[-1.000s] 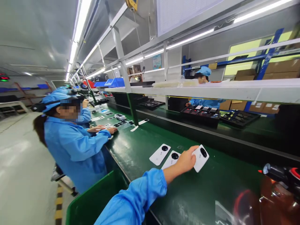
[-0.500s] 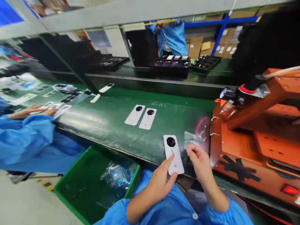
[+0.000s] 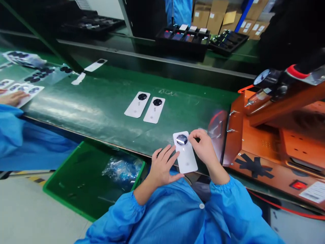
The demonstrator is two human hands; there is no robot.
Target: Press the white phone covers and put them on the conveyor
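A white phone back panel (image 3: 187, 157) with a dark round camera area lies at the table's front edge, its camera area catching bright light. My left hand (image 3: 165, 166) rests along its left side and lower edge, fingers spread. At the camera area's right side, my right hand (image 3: 203, 145) has thumb and forefinger pinched; what they hold, if anything, is too small to make out. Two similar panels, a left one (image 3: 137, 105) and a right one (image 3: 154, 110), lie side by side farther back on the green table.
An orange machine (image 3: 256, 142) with a gauge stands at the right. Below the table edge is a green bin (image 3: 63, 203) holding clear plastic. Another person's hand (image 3: 12, 98) is at the far left over white panels. Black trays (image 3: 182, 44) sit on the shelf behind.
My right hand has moved left onto the panel's camera area and pinched. My left hand has shifted off the panel's face to its side, fingers spreading. The view has tilted downward.
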